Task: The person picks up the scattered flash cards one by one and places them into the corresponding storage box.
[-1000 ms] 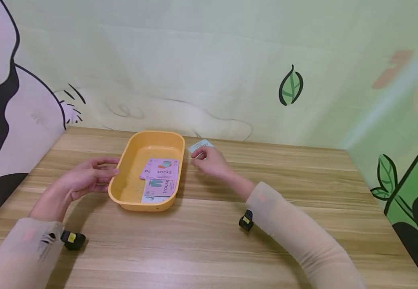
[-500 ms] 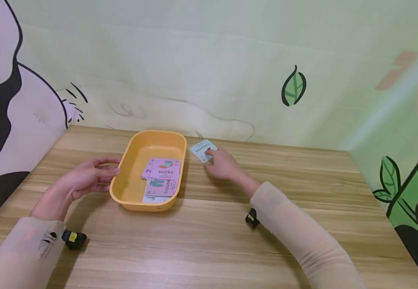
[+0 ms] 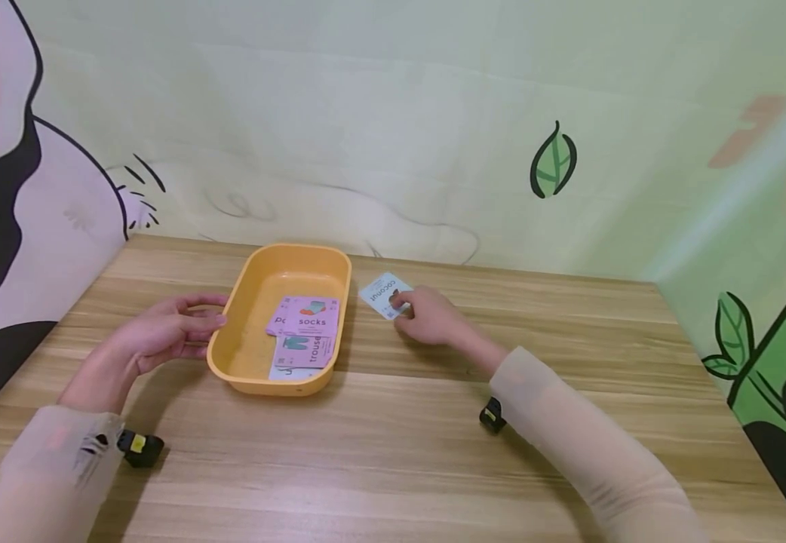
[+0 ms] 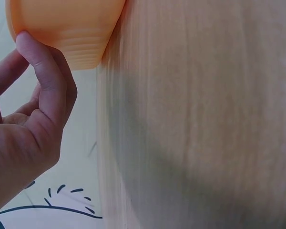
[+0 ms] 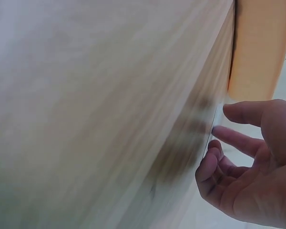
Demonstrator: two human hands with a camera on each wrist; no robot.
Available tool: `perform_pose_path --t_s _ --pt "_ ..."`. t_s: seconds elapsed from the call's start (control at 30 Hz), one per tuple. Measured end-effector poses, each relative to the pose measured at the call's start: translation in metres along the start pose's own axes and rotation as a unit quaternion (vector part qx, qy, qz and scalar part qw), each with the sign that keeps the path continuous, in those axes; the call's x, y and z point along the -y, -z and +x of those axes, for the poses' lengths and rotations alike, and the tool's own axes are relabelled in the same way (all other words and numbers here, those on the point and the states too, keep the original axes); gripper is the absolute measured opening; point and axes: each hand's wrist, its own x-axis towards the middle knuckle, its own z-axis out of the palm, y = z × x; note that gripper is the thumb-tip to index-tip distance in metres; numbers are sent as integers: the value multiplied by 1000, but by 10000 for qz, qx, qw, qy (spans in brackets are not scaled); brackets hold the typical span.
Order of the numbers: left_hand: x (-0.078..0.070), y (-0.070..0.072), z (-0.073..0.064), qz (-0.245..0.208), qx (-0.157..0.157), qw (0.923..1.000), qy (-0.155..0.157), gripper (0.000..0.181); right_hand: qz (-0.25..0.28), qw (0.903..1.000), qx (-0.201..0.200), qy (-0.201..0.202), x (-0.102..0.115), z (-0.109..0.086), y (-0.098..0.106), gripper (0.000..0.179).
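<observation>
A pale blue card (image 3: 379, 292) printed "coconut" lies on the table right of the yellow tray (image 3: 226, 354). My right hand (image 3: 430, 317) is over its near right corner, index fingertip touching it. In the right wrist view, the thumb and index finger (image 5: 243, 140) stand apart at the card's thin edge, the other fingers bent. My left hand (image 3: 169, 332) rests against the tray's left side; the left wrist view has a fingertip (image 4: 26, 40) at the rim. Inside the tray lie pink cards, a socks card (image 3: 311, 320) and a trousers card (image 3: 298, 353), over a white card (image 3: 291, 373).
The wooden table (image 3: 393, 452) runs back to a wall sheet (image 3: 400, 151) with printed leaves and cartoon shapes. A small black wrist camera (image 3: 140, 449) sits by the left sleeve, another black camera (image 3: 492, 415) by the right sleeve.
The coconut card has slid slightly right and toward me, with my right hand moving the same way; more of the card shows. My left hand and the tray stay put.
</observation>
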Motion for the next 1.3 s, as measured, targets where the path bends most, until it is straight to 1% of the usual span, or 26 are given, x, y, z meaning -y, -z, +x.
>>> perform_pose_path --t_s 0.3,0.37,0.43,0.53,0.67,0.77,0.9,1.1,1.3 --pt "-1 0 0 85 -59 9999 38 65 286 9994 170 107 -6 -15 5 20" --pt "-1 1 0 104 -65 9999 43 65 377 9991 197 93 -7 -17 6 20" --pt "-1 1 0 126 -74 9999 47 65 463 9987 199 54 -9 -18 7 23" --pt "-1 1 0 143 -87 9998 55 64 511 9985 120 -127 -12 -18 9 38" --pt "-1 0 0 140 -78 9999 52 64 330 9985 -10 -425 -15 -17 11 61" --pt "-1 0 0 123 -69 9999 41 64 224 9977 -29 -636 -16 -17 11 70" --pt "0 0 0 97 -81 9999 48 65 139 9966 27 -806 -17 -17 10 74" --pt "-1 0 0 99 -98 9999 66 66 -17 9963 59 -856 -17 -14 7 71" --pt "-1 -1 0 86 -87 9999 56 68 51 9958 62 -910 -17 -11 8 70"
